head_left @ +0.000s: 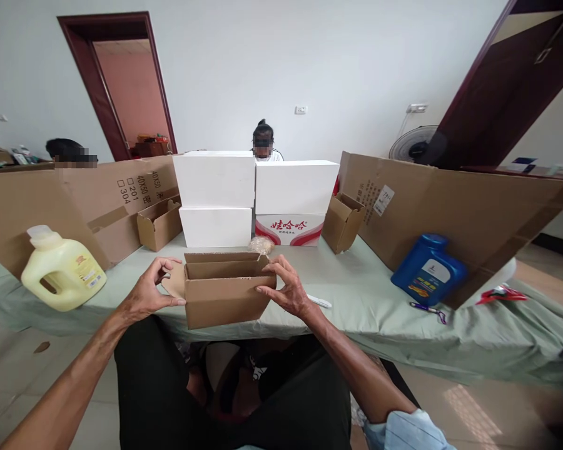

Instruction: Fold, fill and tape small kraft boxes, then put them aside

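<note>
Head view: small brown carton (228, 303), top open, held at the front edge of the tabletop (356, 275), in front of the stacked white boxes (213, 181). Can't tell if its base rests on the cloth (375, 312) or hangs clear. Left hand (152, 290) part-curled, thumb and fingers gripping around the outturned end flap (176, 281). Right hand (288, 284) part-curled too, fingers over the right end, thumb on the front wall.

Risks, my judgement: carton could tip lapward if either grip slips, since it sits so near the edge. Left hold is mostly on the flap, so a hard pull may crease or tear it. Squeezing the right end could bow the thin walls. Pushing forward might nudge the plastic-wrapped item (261, 244) just behind, or the white boxes. Slim white item (319, 302) lies near the right wrist; a sideways sweep could knock it.
</note>
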The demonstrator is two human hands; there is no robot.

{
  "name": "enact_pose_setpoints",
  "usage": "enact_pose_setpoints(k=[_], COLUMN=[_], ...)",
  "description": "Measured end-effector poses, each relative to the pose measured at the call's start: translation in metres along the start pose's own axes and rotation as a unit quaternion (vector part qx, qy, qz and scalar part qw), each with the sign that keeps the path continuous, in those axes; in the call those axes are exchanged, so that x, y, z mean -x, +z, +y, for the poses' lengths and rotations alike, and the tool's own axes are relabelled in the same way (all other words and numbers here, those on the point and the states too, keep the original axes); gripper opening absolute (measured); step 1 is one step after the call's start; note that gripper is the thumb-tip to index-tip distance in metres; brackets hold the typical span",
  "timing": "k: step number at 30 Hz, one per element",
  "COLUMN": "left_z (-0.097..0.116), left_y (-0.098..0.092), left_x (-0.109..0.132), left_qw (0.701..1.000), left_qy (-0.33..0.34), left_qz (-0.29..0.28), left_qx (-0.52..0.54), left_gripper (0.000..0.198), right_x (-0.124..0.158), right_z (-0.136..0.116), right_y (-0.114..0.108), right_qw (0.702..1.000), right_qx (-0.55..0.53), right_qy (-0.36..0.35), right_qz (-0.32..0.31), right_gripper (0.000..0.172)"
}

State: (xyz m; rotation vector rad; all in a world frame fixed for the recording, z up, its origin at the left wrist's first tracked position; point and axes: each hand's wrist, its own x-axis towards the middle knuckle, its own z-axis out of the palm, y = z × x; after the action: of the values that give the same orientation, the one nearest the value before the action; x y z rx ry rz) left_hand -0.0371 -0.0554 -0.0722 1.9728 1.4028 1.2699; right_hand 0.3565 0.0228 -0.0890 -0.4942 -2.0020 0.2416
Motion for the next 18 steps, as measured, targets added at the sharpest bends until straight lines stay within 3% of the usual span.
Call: enact_pose_setpoints(k=[5,10,14,18], left_z=[-0.008,-0.012,-0.016,-0.017], left_y=[0.021,0.029,0.029,0.033], left_x=[-0.015,-0.030,-0.040,-0.043], left_qw=[0.984,0.963,0.950,0.935], left_qy=[0.041,0.074,0.071,0.048], left_qz=[0.175,0.250,0.287,0.331], left_qx=[-0.014,-0.060,-0.097,-0.116], left_gripper=[0.086,0.086,0.089,0.086], right_x=[0.004,0.009,0.025,0.055], right_z=[-0.004,-0.005,0.004,0.014], right_y=[0.006,0.015,0.029,0.044], right_qw=[0.993,0.981,0.966,0.947], right_qx=[-0.088,-0.132,-0.175,-0.203], right_qy=[0.048,0.108,0.186,0.244], right_qz=[0.069,0.091,0.044,-0.055], right_gripper=[0.022,0.022,0.035,0.024])
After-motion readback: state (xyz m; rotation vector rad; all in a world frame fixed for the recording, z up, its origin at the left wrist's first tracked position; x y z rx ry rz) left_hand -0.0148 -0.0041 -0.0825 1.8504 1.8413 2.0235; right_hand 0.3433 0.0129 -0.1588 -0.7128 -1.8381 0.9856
